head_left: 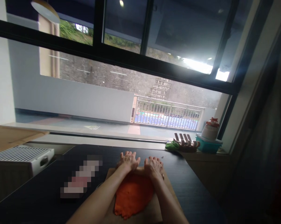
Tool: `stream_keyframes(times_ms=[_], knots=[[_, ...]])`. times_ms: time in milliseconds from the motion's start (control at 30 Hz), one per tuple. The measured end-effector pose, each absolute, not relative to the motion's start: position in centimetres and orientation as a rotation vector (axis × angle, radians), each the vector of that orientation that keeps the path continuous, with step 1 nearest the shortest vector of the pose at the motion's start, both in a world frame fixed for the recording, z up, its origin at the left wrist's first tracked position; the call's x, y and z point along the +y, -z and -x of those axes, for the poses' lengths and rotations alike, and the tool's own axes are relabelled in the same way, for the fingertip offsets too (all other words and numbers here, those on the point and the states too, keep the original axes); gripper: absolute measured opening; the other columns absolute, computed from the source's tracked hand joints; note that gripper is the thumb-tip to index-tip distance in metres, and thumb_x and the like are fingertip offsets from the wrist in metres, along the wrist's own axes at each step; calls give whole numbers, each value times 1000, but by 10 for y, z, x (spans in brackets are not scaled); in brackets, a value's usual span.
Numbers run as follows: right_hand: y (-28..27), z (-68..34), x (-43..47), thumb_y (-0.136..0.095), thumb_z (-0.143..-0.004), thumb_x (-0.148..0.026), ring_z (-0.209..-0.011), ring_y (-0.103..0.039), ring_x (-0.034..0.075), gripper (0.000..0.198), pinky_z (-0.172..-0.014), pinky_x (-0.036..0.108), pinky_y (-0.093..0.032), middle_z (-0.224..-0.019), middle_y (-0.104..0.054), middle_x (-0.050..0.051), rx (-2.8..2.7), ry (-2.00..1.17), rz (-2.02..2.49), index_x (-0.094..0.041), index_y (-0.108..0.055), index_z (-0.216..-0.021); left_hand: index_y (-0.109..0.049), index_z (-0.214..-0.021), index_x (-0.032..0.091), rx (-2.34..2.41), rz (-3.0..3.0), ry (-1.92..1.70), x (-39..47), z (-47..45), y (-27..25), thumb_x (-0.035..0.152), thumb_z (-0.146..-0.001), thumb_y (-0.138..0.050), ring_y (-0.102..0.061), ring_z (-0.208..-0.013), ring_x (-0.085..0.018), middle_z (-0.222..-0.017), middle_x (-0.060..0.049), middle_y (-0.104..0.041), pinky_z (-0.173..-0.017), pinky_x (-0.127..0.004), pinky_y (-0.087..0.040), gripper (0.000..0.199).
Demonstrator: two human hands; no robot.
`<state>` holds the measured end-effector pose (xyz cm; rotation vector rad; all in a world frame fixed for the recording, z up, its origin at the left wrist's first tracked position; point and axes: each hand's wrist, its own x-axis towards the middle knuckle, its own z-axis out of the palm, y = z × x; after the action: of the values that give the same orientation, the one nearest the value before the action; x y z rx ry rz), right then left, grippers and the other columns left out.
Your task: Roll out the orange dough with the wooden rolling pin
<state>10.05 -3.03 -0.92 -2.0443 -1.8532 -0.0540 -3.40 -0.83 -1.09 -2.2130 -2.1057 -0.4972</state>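
Note:
A flattened sheet of orange dough or clay (134, 196) lies on a light brown board (152, 214), with a ragged near edge. Across its far end is a pale rolling pin (140, 170), seen only in the gap between my hands. My left hand (128, 161) rests palm down over the pin's left part, fingers spread and pointing away from me. Over its right part lies my right hand (154, 168), also palm down with fingers stretched forward. Both hands cover most of the pin, and my forearms flank the orange sheet.
The board rests on a dark table (187, 193). A pixelated object (81, 180) lies to the left. By the window stand a brown rack (186, 143), a green item (172, 146) and a teal box (209, 144) carrying a white jar (210, 132). A white appliance (21, 161) is far left.

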Motion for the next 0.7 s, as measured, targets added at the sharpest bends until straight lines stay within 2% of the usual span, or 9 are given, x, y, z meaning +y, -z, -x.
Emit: stream_keyframes(times_ms=[400, 700], knots=[[9, -99, -49, -35, -90, -36, -105, -54, 27, 36, -89, 40, -36, -104, -65, 11, -1897, 35, 2044, -20, -67, -97, -60, -117, 19, -2154, 2268, 387, -23, 38, 12, 51, -85, -32, -47, -118, -31, -122, -15, -60, -101, -54, -26, 54], [16, -94, -93, -35, -92, -32, -104, -53, 24, 33, -96, 38, -29, -100, -65, 8, -1916, 193, 1906, -24, -67, -89, -65, -106, 23, -2012, 2257, 472, -61, 48, 22, 50, -88, -26, -51, -111, -28, -113, -11, -63, -100, -52, -26, 51]])
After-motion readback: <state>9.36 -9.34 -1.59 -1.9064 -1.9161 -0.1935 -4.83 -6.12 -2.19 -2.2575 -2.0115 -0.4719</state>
